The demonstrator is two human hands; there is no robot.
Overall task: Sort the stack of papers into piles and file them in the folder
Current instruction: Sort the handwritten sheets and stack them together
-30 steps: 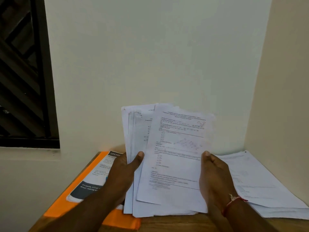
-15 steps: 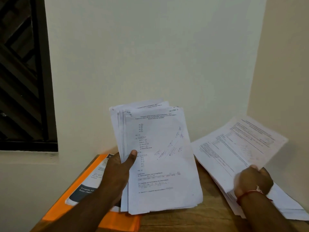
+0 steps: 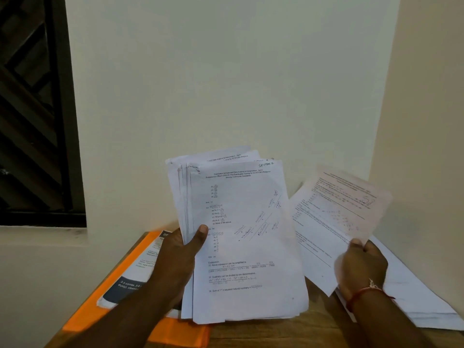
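Note:
My left hand (image 3: 179, 259) grips a thick stack of printed papers (image 3: 246, 237) by its left edge, thumb on the top sheet, holding it upright over the table. My right hand (image 3: 361, 267) holds one or two loose printed sheets (image 3: 334, 217) by their lower edge, tilted up to the right of the stack and blurred. Below that hand a pile of white papers (image 3: 424, 302) lies flat on the table. An orange folder (image 3: 175, 332) lies at the left under my left forearm, with a printed leaflet (image 3: 130, 280) on top of it.
The wooden table (image 3: 288, 330) sits in a corner, with a pale wall behind and another close on the right. A dark window grille (image 3: 32, 109) is at the upper left. Bare wood shows between the stack and the right pile.
My right hand took the top sheet off the stack and carried it right, low over the right pile. It has since lifted with sheets in its grip. The left hand kept the stack nearly still.

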